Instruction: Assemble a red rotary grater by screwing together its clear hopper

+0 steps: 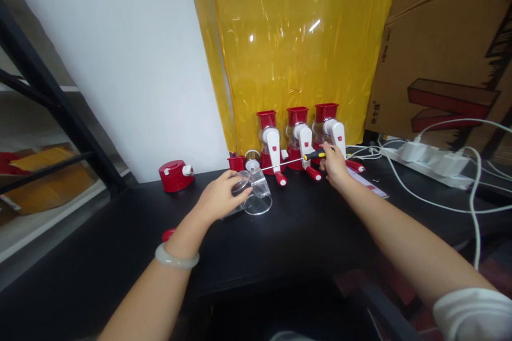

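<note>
My left hand [224, 193] is closed on a clear plastic grater body [260, 192], which lies tilted low over the black table. A screwdriver [316, 155] with a yellow and black handle is gripped in my right hand [333, 162]. Its long shaft points left, and the tip reaches the top of the clear part; whether it touches is too small to tell. Behind stand three red and white rotary graters, the left one [271, 144], the middle one [301, 141] and the right one [330, 130], each with a crank. A metal grating drum [252, 160] sits just behind the clear part.
A red round base [176, 175] stands at the left on the black table [256, 256]. Beside my left wrist shows a red handle [168, 234]. White cables and a power strip [436, 165] lie at the right, before a large cardboard box [440, 58]. A yellow plastic curtain [296, 37] hangs behind.
</note>
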A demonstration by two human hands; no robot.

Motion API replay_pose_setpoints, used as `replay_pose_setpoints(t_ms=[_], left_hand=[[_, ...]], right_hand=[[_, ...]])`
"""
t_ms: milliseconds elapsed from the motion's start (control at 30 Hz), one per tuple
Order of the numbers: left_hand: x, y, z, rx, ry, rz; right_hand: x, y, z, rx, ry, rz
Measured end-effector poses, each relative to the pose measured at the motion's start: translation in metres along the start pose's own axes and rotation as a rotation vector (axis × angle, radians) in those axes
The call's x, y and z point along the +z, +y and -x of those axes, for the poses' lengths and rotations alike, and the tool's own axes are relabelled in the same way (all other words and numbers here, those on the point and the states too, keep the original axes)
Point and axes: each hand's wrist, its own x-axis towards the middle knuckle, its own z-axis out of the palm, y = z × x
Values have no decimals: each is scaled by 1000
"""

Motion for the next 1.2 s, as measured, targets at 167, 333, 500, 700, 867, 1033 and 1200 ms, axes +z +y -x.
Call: replay_pose_setpoints(t_ms=[167, 333, 500, 700, 867, 1033, 1200], left_hand=[[0, 0, 0, -5, -12, -3], [-1, 0, 0, -9, -4, 2], [-1, 0, 0, -7, -8, 7], [-1, 2, 0, -3, -3, 16], [-1, 2, 0, -6, -2, 17], [0, 0, 0, 4, -2, 15], [0, -1, 0, 6, 4, 18]], right_hand=[[0, -2, 1, 81, 25, 22], [3, -8, 5, 172, -5, -59], [5, -11, 7, 182, -2, -66], [5, -13, 10, 115, -22, 18], [5, -13, 10, 191, -32, -66], [5, -12, 9, 184, -31, -100], [5, -11, 8, 170, -32, -49]])
